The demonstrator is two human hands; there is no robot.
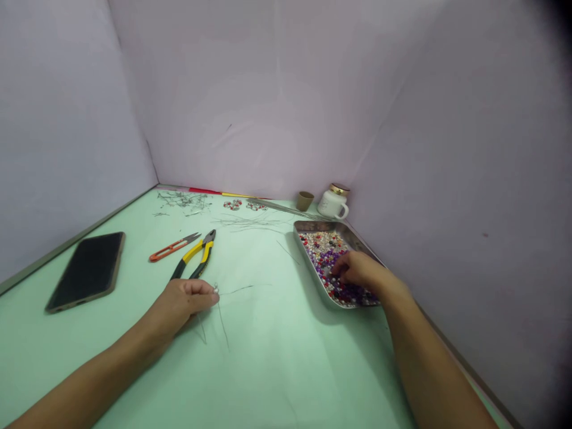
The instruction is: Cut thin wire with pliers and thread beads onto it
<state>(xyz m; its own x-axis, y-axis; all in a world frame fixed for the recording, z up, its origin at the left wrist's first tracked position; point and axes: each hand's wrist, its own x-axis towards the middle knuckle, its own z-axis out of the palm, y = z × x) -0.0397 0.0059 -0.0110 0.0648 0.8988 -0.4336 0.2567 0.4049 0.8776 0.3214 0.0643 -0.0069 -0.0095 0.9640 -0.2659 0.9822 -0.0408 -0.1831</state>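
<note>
My left hand (190,301) pinches a small beaded wire piece (216,289) between thumb and fingertips; thin wire ends stick out from it to the right and downward. Over on the right, my right hand (355,269) reaches into a metal tray (308,264) of small beads, its fingers bent down among purple and white ones. Whether a bead is between those fingertips is hidden. Just beyond my left hand lie pliers (195,255) with yellow and black handles, and orange thread snips (175,246) lie to their left.
A phone (88,271) lies at the left. Toward the back are wire scraps (185,201), finished-looking beaded pieces (233,205), loose wires (254,223), a small brown cup (304,201) and a white mug with a gold lid (333,202). Pale walls (250,107) enclose the table.
</note>
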